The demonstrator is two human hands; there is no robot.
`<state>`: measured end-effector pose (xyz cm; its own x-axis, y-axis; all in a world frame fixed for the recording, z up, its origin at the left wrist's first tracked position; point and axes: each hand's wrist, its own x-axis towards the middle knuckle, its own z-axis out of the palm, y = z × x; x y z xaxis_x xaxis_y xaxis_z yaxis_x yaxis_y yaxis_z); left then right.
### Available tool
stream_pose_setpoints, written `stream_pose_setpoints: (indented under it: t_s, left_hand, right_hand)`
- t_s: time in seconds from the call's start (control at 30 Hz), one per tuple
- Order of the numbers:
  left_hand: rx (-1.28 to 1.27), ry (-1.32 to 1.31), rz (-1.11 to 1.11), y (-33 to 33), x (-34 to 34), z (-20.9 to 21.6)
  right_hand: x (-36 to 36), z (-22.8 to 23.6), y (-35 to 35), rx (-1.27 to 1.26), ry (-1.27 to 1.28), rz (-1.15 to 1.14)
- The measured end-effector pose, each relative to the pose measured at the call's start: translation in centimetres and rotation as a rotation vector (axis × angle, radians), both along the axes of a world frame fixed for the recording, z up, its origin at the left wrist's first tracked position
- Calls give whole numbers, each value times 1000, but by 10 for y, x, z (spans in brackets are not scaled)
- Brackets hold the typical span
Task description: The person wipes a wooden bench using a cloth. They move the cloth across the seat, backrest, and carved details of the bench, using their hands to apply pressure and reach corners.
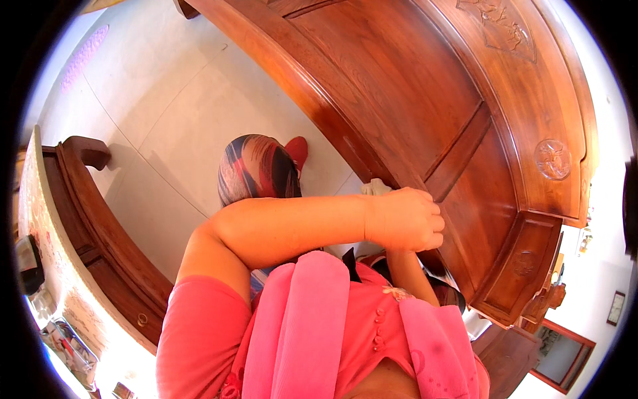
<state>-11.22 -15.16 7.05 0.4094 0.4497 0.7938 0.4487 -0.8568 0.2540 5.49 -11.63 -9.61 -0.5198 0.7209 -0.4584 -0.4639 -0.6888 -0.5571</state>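
Observation:
My left forearm stretches across my body to the right, over my lap. At its end my left hand [407, 219] is closed, with the fingers curled in; what they hold, if anything, is hidden. From below, my right forearm [409, 274] rises to meet it, and the left hand covers my right hand. A small bunched piece of pale greyish-beige cloth [377, 187] shows just beyond my left wrist; which hand has hold of it, I cannot tell. Both hands are above the seat of a polished reddish-brown wooden bench [392, 60].
The bench has a carved backrest [553, 159] and a boxy arm [520, 269] on the right. A wooden table [86, 219] with a pale cover stands at left, bearing a tray of small items [70, 349]. Pink cloth [319, 299] hangs over my front. Light floor tiles [173, 126] lie between.

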Motion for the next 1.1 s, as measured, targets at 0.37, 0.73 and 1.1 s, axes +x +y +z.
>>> stream_pose_setpoints:
  t_s: [0.37,0.73,1.1]
  left_hand:
    - [45,-135,-96,-8,-1,14]
    - [53,-273,46,0,-29,31]
    - [13,-247,26,2,-27,14]
  right_hand:
    - [-140,-2,30,-37,-33,183]
    - [-376,-42,68,-126,308,379]
    - [-233,-18,54,53,-1,329]
